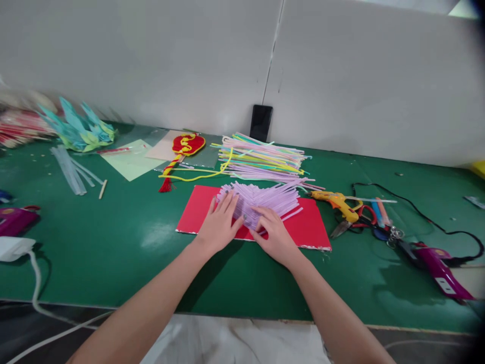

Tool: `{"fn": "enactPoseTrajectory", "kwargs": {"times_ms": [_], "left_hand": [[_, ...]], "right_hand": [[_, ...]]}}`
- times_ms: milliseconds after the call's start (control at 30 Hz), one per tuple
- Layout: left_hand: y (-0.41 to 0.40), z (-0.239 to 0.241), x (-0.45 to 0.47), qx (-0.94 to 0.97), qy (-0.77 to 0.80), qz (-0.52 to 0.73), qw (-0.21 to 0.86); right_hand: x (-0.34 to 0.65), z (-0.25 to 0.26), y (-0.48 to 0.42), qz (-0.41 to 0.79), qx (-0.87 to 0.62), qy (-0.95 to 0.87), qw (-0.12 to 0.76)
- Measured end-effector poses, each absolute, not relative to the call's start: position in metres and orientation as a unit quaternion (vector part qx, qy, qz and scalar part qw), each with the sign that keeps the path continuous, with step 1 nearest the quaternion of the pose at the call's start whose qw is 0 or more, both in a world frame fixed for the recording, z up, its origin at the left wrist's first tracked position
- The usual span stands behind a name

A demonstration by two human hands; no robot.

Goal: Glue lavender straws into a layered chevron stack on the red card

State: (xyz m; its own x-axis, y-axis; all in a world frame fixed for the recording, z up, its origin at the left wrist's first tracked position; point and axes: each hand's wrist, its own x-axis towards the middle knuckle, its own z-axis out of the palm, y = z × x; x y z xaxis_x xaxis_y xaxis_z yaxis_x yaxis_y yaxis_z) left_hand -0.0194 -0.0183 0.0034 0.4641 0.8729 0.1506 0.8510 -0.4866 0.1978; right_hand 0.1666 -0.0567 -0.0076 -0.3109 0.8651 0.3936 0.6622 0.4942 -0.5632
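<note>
A woven mat of lilac pipe cleaners (271, 198) lies on a red board (312, 222), with loose ends fanning out at both upper sides. My left hand (222, 220) rests flat on the mat's left part, its fingers stretched out and slightly spread. At the lower middle edge, my right hand (273, 233) has bent fingers and thumb drawn together on the pipe cleaners. My hands cover parts of the weave's lower edge. Just behind the board is a pile of pastel pipe cleaners (265, 157).
A yellow glue gun (337, 202), scissors (343, 227) and a purple power strip (441, 270) lie to the right. A phone (261, 123) leans on the wall. Leftward are a red fan-shaped ornament (188, 145), green paper (131, 159), glue sticks (70, 169) and a white charger (15, 248).
</note>
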Motion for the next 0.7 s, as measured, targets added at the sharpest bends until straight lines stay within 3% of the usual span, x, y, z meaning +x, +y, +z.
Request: {"fn": "enactPoseTrajectory", "kwargs": {"times_ms": [200, 700], "left_hand": [[-0.033, 0.0, -0.001, 0.893, 0.436, 0.092, 0.06], [-0.026, -0.006, -0.005, 0.889, 0.439, 0.104, 0.074]], "right_hand": [[0.163, -0.014, -0.053, 0.132, -0.495, -0.789, 0.339], [0.163, -0.009, -0.055, 0.152, -0.484, -0.794, 0.334]]}}
